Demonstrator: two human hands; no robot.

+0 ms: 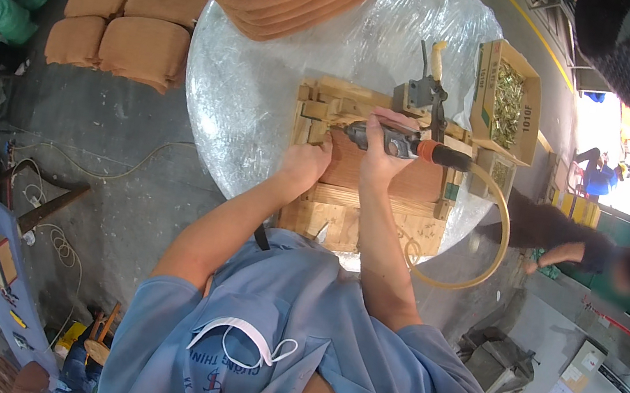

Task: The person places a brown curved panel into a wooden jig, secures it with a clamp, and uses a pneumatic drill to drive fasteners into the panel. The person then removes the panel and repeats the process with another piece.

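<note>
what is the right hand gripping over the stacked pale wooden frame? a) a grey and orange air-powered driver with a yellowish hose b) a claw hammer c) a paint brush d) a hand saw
a: the right hand wraps the grey and orange air-powered driver, its yellowish hose looping off the rear, above the wooden frame.

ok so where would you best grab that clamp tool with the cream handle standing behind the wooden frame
Probably by the cream handle of the dark metal clamp tool: it sticks up clear of the wooden frame. Come from above or the far side, since the right hand with the air tool blocks the near side.
</note>
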